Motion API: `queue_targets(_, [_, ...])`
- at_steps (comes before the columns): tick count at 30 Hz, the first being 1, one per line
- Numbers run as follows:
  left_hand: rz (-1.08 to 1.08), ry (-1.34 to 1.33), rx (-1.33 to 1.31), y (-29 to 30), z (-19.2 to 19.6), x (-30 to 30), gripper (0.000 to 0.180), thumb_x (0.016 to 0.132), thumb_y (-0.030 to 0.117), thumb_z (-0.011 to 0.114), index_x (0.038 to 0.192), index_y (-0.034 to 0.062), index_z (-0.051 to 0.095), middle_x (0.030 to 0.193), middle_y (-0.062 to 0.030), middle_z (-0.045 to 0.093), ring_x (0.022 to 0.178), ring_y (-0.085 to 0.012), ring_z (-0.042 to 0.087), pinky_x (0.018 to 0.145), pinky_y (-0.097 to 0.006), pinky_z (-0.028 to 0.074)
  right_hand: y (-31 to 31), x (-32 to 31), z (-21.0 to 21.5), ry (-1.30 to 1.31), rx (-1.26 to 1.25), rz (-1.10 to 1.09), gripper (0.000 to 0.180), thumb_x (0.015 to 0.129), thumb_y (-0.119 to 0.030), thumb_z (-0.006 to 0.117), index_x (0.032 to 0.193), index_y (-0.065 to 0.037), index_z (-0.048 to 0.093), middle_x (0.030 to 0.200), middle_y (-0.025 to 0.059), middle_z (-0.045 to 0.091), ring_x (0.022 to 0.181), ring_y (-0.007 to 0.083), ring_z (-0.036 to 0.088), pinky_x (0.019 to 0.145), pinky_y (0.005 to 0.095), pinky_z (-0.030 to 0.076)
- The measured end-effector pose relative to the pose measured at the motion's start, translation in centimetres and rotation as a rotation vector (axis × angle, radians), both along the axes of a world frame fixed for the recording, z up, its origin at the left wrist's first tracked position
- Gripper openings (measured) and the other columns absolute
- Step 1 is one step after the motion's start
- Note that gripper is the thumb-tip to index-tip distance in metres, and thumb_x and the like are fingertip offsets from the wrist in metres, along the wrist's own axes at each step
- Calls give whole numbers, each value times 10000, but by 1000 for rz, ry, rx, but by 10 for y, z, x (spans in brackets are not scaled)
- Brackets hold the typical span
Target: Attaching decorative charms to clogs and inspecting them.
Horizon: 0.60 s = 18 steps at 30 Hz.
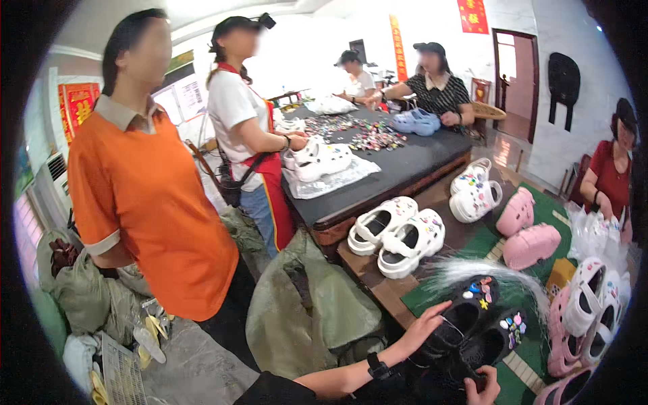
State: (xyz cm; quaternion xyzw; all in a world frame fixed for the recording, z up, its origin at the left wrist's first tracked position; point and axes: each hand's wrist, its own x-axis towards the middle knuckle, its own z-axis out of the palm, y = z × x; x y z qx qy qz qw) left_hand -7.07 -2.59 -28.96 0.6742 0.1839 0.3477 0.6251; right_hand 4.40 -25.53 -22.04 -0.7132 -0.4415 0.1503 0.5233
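A pair of black clogs point(466, 316), with colourful charms on the toes, lies on the table in front of me, heels toward me. My left hand point(420, 332), a black watch on its wrist, reaches to the left clog's side with fingers stretched out. By its fingertips a thin pale loop shows over that clog's opening. My right hand point(483, 387) has its fingers curled on the heel end of the right clog; the grip is partly cut off by the picture's lower edge. Just beyond the toes spreads a bundle of fine white strands point(472, 271).
White clogs point(413, 243) with charms and pink clogs point(530, 244) stand farther back on the green-topped table. More clogs point(582, 307) are stacked at right beside clear bags point(594, 233). A person in orange point(148, 209) stands left; others work around a dark table point(324, 202) with scattered charms.
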Motion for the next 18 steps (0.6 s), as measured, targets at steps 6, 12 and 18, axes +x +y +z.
queue_targets(6, [-38,-42,-86,-11,10,-7,475,1026,232,354,1459,39,363,1502,-74,364,1391,-187,305,1153,-314,195,-5,-3,11,11,64,10,296,882,-42,659,1173,-55,609,685,26,433,618,115,370,557,273,363])
queue_targets(12, [464,34,327,-34,44,-31,265,893,0,595,1158,9,596,1253,-98,568,974,-176,585,869,-284,470,-47,6,13,38,94,-22,285,917,-28,610,1203,-36,619,635,-6,327,574,78,259,505,248,231])
queue_targets(18, [-292,-64,746,-91,106,-53,190,730,-17,749,899,2,664,852,-139,662,784,-322,646,697,-398,523,-3,-18,46,-67,197,106,285,925,-64,594,1207,-73,627,852,153,689,665,237,678,580,311,498])
